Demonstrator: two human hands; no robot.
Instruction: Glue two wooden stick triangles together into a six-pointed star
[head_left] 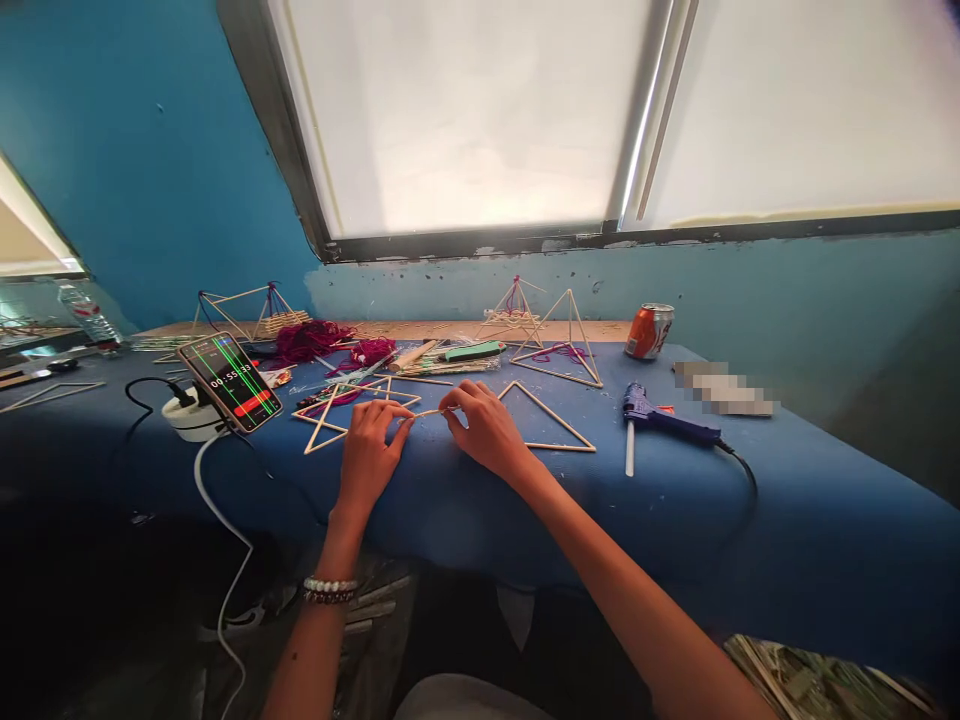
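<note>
Between my two hands runs a thin wooden stick [427, 413], held level just above the blue table. My left hand [372, 440] pinches its left end between thumb and fingers. At the other end, my right hand [484, 425] is closed on the stick in a similar pinch. A flat triangle of sticks [562, 447] lies right behind my right hand, partly covered by it. Beside and behind my left hand is a stick frame [319, 442] of joined triangles, also partly hidden.
A blue glue gun [667, 415] with its cord lies right, near a drink can [649, 331]. A phone [231, 382] leans on a white power socket [193, 415] at left. Behind are magenta yarn [315, 342], a green cutter [475, 351] and a stick pyramid [574, 345].
</note>
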